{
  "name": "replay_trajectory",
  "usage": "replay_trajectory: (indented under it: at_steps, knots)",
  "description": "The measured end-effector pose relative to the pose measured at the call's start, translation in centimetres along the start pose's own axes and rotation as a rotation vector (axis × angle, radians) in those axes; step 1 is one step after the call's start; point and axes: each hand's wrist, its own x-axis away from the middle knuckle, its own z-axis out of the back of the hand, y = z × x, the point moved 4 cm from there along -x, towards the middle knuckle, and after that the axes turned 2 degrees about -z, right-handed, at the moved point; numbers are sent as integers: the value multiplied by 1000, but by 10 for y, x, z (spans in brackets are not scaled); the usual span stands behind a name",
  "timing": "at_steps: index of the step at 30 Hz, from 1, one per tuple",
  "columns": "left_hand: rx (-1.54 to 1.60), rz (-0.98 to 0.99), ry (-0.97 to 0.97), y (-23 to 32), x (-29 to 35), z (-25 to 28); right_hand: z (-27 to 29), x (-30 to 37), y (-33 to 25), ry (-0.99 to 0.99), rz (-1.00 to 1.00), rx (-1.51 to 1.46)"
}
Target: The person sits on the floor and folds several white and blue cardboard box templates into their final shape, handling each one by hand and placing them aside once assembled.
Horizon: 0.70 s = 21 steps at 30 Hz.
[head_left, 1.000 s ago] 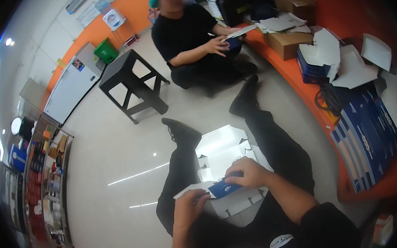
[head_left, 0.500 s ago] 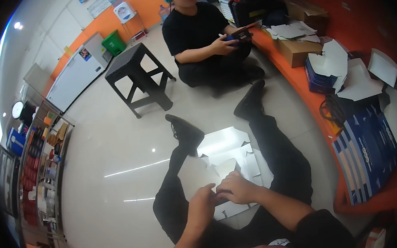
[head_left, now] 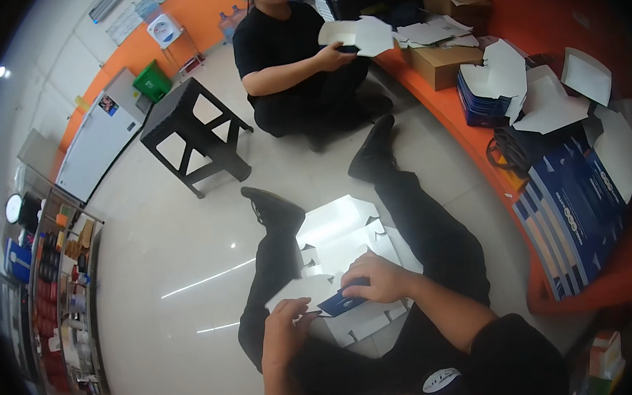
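Head view showed you with both hands at one blue-and-white carton, low in front of your body and between your legs. Your right hand gripped it, fingers over its upper edge and thumb against the blue panel. Your left hand was at the carton's other end, fingers bent close to a white panel; whether they pinched it or only touched it, you could not have told from this angle.

That carton seemed partway folded: the blue panel stood at a slant between your hands, while a white panel spread out flat beside your left fingertips. Its corners were partly covered by your fingers, so no closed corner could be confirmed. By the look of it, the walls were not all up, and the lid had yet to be shaped.

Just beyond your right hand, white notched sheets lay flat on the floor with their tabs and slots unfolded, so none of the folding there looked done. Farther off to the right of that hand, on the orange bench, a pile of flat blue blanks also appeared unformed. Past those, away from you, open-lidded cartons stood stacked with their sides raised. Well ahead of your hands, a co-worker held an open carton, its lid unclosed.
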Motion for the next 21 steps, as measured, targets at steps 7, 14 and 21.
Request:
replay_trajectory:
  at_steps: [7, 14, 21]
  knots:
    - [36, 65, -86, 0, 1, -15, -27, 0, 1, -122, 126, 43]
    - [107, 67, -162, 15, 1, -35, -56, 2, 2, -100, 203, 162]
    - [40, 222, 46, -19, 1, -18, -43, 2, 3, -126, 203, 181]
